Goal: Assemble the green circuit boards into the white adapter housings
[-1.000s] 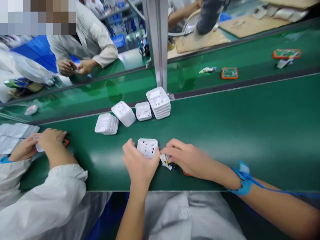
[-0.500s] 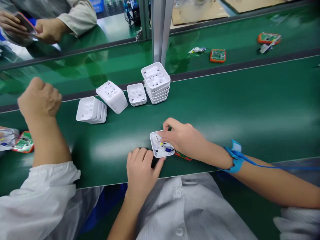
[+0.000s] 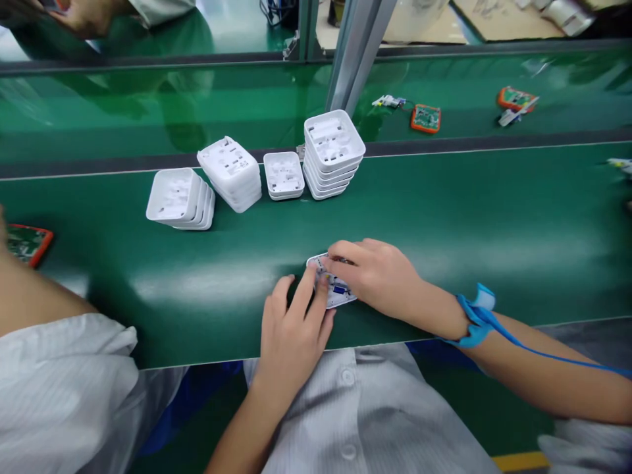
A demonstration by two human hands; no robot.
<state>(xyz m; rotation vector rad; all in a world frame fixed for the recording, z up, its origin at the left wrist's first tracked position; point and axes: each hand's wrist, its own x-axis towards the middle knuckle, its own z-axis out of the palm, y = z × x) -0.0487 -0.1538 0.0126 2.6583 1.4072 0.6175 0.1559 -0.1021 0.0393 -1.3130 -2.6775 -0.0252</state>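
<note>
On the green bench lies a white plastic housing [image 3: 346,301], open side up, partly covered by both hands. A small dark blue part [image 3: 340,289] and some wires show inside it. My left hand [image 3: 295,327] comes from the near left with fingers apart, its fingertips reaching over the rim into the housing. From the right, my right hand [image 3: 378,275] bends its fingers in a pinch over the housing's far right side; what they grip is hidden. A blue wrist strap [image 3: 474,319] with a cord circles my right wrist.
Stacked white housings [image 3: 332,155] stand along the bench's back edge, with another stack [image 3: 178,197] farther left. A co-worker's arm [image 3: 39,293] is at left, near an orange-edged circuit board [image 3: 30,242]. Behind the edge lie more boards [image 3: 425,118]. A metal post [image 3: 358,52] rises there.
My left hand has moved from the housing's near edge to put its fingertips inside. My right hand stays over it. The co-worker's raised fist has dropped toward the left edge. The view has shifted.
</note>
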